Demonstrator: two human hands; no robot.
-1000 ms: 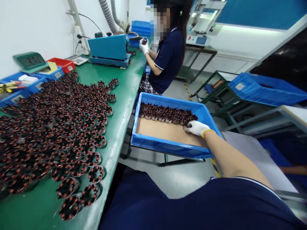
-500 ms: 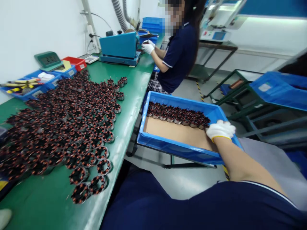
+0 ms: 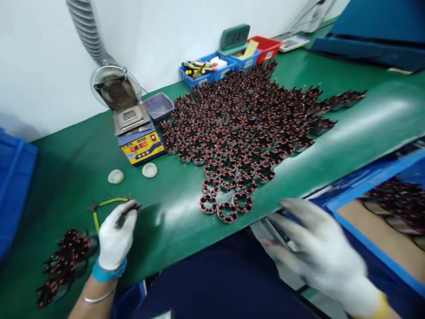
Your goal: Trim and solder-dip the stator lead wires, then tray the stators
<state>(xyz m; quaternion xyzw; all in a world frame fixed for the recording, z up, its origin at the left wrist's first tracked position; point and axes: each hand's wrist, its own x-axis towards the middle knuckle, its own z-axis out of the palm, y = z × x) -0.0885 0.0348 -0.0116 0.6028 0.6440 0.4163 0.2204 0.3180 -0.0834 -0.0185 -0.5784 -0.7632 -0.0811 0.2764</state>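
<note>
My left hand (image 3: 117, 235), in a white glove with darkened fingertips, is above the green bench (image 3: 172, 248). Its fingers are pinched together, and what they hold, if anything, is hidden. Just behind it lie green-handled cutters (image 3: 113, 201). Several copper-wound motor stators (image 3: 66, 261) sit to its left. My right hand (image 3: 315, 252), gloved and blurred, is spread open near the bench's front edge, apart from the large group of stators (image 3: 227, 212) on the bench. Right of it is a blue tray (image 3: 375, 248) lined with brown board and holding more stators.
A yellow-fronted solder pot (image 3: 142, 148) with a hose (image 3: 86, 31) above it stands at the back left. Two white round caps (image 3: 149, 170) lie before it. Small bins (image 3: 199, 79) and a green clock (image 3: 235, 37) line the wall. A blue crate (image 3: 15, 186) is at far left.
The view has swung left from the tray and the co-worker to the bench. My right hand has left the tray's stators and is now open by the bench edge. My left hand has come into view.
</note>
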